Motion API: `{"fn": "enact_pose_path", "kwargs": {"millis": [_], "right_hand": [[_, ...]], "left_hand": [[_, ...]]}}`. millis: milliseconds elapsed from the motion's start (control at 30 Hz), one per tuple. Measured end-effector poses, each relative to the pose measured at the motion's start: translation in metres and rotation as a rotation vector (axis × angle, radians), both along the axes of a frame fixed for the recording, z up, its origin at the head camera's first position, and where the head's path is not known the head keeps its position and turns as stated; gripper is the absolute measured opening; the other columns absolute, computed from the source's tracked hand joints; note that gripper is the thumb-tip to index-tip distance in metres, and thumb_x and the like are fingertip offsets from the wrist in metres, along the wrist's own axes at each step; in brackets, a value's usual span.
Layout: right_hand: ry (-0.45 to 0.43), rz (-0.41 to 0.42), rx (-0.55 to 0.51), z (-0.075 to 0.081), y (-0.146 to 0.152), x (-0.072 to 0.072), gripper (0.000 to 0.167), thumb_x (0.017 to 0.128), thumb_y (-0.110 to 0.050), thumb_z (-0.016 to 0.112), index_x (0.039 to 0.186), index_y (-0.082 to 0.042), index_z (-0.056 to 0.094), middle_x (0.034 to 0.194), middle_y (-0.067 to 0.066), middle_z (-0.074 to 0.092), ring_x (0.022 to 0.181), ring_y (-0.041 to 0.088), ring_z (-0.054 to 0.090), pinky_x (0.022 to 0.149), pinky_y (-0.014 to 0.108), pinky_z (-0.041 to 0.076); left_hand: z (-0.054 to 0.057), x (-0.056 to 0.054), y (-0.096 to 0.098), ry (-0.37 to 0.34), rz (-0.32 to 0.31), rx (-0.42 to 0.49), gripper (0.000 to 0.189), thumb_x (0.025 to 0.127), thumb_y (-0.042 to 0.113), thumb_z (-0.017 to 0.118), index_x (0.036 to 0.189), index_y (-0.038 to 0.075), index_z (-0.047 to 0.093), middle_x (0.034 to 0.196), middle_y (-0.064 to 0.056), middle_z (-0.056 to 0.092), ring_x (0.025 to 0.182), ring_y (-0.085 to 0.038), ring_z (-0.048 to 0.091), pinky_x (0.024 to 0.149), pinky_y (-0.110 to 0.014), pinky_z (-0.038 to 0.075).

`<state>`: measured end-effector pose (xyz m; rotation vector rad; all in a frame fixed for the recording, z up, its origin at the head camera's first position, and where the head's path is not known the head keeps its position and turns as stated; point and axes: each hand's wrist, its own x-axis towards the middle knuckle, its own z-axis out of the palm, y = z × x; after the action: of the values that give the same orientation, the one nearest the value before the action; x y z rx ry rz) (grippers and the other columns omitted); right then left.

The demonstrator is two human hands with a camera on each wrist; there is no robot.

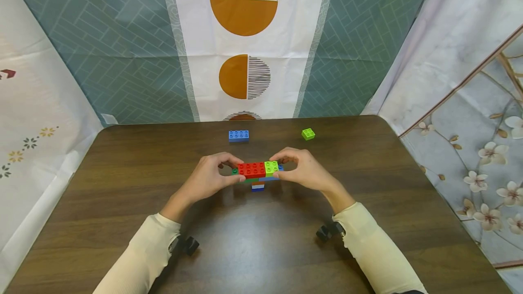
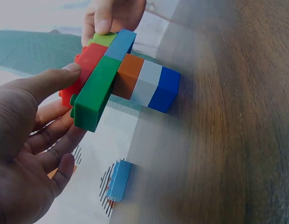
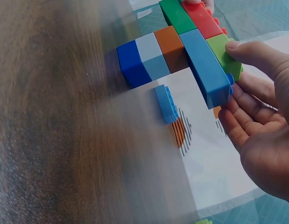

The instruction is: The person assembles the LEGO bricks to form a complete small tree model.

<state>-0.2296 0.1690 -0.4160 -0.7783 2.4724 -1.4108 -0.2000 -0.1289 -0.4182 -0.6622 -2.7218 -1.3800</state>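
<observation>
Between both hands stands a T-shaped build of toy bricks. Its stem has a dark blue brick (image 2: 166,91), a white brick (image 2: 147,81) and an orange brick (image 2: 129,77), stacked upward. Across the stem lie a green brick (image 2: 95,93) and a blue brick (image 3: 207,67), end to end. On top are a long red brick (image 1: 251,169) and a short lime brick (image 1: 271,168). My left hand (image 1: 206,173) pinches the red brick near its left end, thumb in front and fingers behind. With thumb and fingers, my right hand (image 1: 304,170) pinches the lime brick.
A loose blue brick (image 1: 239,136) lies behind the build, near the back edge of the brown wooden table (image 1: 253,248). Farther right is a small lime brick (image 1: 308,134). Patterned cloths (image 1: 139,58) hang behind and at both sides.
</observation>
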Motion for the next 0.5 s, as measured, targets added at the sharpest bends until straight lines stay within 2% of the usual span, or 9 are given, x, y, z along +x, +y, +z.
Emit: {"fn": "enact_pose_path", "kwargs": {"millis": [167, 300, 400, 500], "right_hand": [[0.01, 0.003, -0.003, 0.002, 0.001, 0.0, 0.033, 0.087, -0.015, 0.083, 0.118, -0.017, 0.074, 0.117, 0.001, 0.071, 0.109, 0.025, 0.06, 0.106, 0.063, 0.046], [0.019, 0.003, 0.006, 0.002, 0.0, 0.0, 0.032, 0.086, -0.016, 0.083, 0.117, -0.017, 0.074, 0.116, 0.0, 0.071, 0.108, 0.024, 0.06, 0.105, 0.062, 0.047], [0.014, 0.0, 0.011, 0.002, 0.0, 0.0, 0.032, 0.086, -0.017, 0.083, 0.117, -0.018, 0.075, 0.115, 0.0, 0.071, 0.107, 0.024, 0.06, 0.104, 0.063, 0.047], [0.006, -0.002, 0.008, 0.003, 0.0, 0.001, 0.031, 0.086, -0.017, 0.083, 0.116, -0.019, 0.075, 0.115, 0.0, 0.071, 0.107, 0.024, 0.059, 0.103, 0.063, 0.047]], "left_hand": [[-0.001, -0.003, -0.001, 0.006, -0.009, 0.002, 0.031, 0.083, 0.027, 0.088, 0.11, 0.018, 0.076, 0.104, 0.005, 0.077, 0.097, -0.017, 0.066, 0.091, -0.054, 0.053], [-0.002, -0.009, -0.005, -0.011, -0.03, 0.019, 0.035, 0.084, 0.032, 0.087, 0.114, 0.018, 0.076, 0.108, 0.003, 0.077, 0.099, -0.021, 0.067, 0.091, -0.053, 0.053], [-0.001, -0.018, -0.012, -0.029, -0.031, 0.044, 0.034, 0.087, 0.035, 0.084, 0.115, 0.018, 0.075, 0.108, 0.001, 0.077, 0.099, -0.021, 0.068, 0.09, -0.046, 0.055], [0.005, -0.032, -0.019, -0.035, -0.021, 0.052, 0.033, 0.09, 0.037, 0.081, 0.116, 0.018, 0.075, 0.108, -0.001, 0.076, 0.096, -0.017, 0.068, 0.088, -0.038, 0.056]]}}
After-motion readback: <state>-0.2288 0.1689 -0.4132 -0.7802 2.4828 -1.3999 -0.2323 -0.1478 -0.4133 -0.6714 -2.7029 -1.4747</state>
